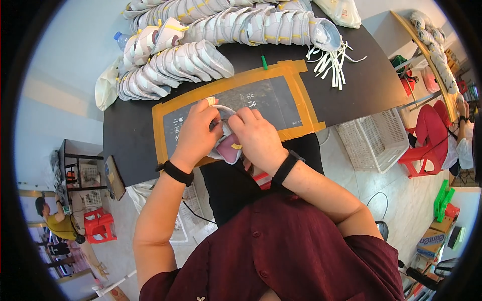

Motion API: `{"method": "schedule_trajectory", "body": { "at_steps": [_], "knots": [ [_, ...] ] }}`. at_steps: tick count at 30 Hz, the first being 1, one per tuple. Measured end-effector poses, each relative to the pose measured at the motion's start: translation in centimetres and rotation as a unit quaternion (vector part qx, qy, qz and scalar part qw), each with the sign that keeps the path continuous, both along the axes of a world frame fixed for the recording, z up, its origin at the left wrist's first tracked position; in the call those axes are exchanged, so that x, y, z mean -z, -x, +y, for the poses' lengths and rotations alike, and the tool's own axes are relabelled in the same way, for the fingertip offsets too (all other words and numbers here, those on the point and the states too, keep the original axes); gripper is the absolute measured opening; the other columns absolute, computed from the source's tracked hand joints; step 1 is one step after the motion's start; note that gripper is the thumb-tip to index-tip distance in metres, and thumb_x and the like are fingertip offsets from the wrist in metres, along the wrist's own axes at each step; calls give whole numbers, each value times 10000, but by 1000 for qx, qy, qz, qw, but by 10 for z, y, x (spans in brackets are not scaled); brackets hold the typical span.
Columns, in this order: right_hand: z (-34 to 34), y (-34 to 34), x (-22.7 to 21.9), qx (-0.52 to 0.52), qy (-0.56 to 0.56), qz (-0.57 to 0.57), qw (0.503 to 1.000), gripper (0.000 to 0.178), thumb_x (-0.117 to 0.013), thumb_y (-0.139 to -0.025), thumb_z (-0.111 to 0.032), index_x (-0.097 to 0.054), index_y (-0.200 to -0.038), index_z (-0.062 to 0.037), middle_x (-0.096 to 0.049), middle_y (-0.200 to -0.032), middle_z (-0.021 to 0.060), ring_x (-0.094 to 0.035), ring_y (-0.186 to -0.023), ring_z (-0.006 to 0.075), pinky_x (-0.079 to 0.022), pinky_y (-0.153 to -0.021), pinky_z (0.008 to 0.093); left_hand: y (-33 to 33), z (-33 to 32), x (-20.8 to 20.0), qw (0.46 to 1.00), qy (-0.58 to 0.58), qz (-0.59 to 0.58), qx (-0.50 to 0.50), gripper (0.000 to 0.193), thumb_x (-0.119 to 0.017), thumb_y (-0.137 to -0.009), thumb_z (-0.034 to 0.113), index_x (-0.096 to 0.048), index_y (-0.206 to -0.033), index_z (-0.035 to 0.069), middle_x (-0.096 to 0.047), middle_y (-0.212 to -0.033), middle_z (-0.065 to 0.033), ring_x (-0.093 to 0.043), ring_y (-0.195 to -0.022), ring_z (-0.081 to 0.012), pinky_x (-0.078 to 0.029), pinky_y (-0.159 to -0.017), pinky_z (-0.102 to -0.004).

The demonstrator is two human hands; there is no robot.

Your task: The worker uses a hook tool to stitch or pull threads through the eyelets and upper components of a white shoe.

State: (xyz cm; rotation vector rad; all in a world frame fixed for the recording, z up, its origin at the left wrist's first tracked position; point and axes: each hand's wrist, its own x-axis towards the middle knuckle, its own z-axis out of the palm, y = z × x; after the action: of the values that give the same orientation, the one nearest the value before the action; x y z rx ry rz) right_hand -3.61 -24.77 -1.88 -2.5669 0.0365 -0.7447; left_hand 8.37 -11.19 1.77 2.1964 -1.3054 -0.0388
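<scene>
A white and grey shoe upper with a purple patch (228, 149) and a small yellow tag is held near the table's front edge, over a taped dark mat (273, 103). My left hand (197, 133) grips its left side, fingers bent and pinched together; one fingertip has a pale wrap on it. From the right, my right hand (257, 135) pinches the upper's edge close to the left fingers. Whatever small thing lies between the fingertips is hidden. Beyond the mat, long nested rows of similar shoe uppers (251, 27) lie on the dark table (346, 70).
White laces (334, 62) spill over the table at the right of the rows. A small green object (264, 62) lies by the mat's far edge. White plastic crates (374, 140) stand on the floor at right. Other people (57, 220) sit at far left and right.
</scene>
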Motion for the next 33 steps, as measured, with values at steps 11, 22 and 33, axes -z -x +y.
{"method": "schedule_trajectory", "body": {
  "at_steps": [11, 22, 33],
  "knots": [
    [3, 11, -12, 16, -10, 33, 999, 205, -653, -752, -106, -551, -925, -64, -530, -935, 100, -586, -870, 291, -535, -713, 368, 4, 0, -2, 999, -7, -33, -28, 230, -699, -737, 5, -544, -904, 42, -565, -1233, -155, -541, -1123, -380, -482, -893, -426],
    [0, 6, -21, -76, -173, -55, 981, 205, -647, -859, -187, -615, -1041, -97, -613, -1018, 89, -631, -925, 293, -533, -747, 393, -3, 5, 3, 999, -11, -39, -19, 205, -712, -756, 31, -579, -912, 40, -568, -1221, -158, -541, -1134, -376, -481, -894, -434],
    [-8, 9, -15, -123, -5, 118, 985, 552, -667, -840, -440, -605, -1259, -87, -592, -957, 100, -663, -813, 283, -540, -710, 398, -13, 9, 4, 1000, -6, 20, -16, 133, -701, -792, 82, -615, -876, 27, -582, -1148, -166, -550, -1129, -364, -452, -920, -401]
  ]
}}
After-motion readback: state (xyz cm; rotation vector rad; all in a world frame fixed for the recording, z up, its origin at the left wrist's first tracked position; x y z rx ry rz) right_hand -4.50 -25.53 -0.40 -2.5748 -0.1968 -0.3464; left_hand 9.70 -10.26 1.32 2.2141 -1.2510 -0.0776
